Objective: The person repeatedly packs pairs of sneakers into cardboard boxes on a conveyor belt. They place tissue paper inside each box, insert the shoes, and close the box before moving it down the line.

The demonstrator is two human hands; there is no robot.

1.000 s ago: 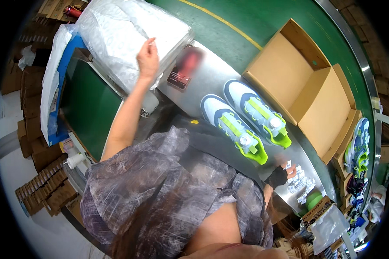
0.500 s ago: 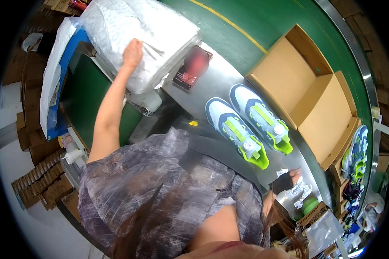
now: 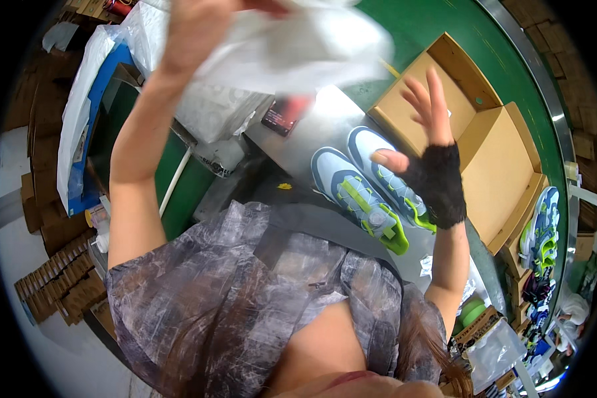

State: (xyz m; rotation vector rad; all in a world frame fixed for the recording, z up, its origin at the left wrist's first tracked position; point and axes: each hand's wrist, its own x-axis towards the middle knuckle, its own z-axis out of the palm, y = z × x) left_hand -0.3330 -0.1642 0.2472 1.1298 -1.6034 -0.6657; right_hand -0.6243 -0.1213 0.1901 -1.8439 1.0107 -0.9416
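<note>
My left hand (image 3: 199, 30) is raised at the top left, closed on a thin white sheet (image 3: 305, 50). The sheet is smeared by motion; whether it is paper or plastic I cannot tell. My right hand (image 3: 434, 156), in a black fingerless glove, hovers open with fingers spread over a pair of light blue and lime green shoes. The nearer shoe (image 3: 355, 199) lies in plain sight on the metal table, while the glove partly hides the farther shoe (image 3: 368, 146). Beyond that hand stands an open brown cardboard box (image 3: 501, 176), its lid folded back.
A plastic-wrapped white stack (image 3: 212, 113) lies below the raised sheet. Next to it is a phone (image 3: 282, 119) on the metal table (image 3: 331, 109). Small white packets (image 3: 426, 265) and a green round thing (image 3: 472, 312) sit at the right. More shoes (image 3: 542, 229) stand beyond the box.
My left hand has risen from the white stack, lifting a sheet. My right hand has left the small white packets and come up over the shoes, fingers now spread.
</note>
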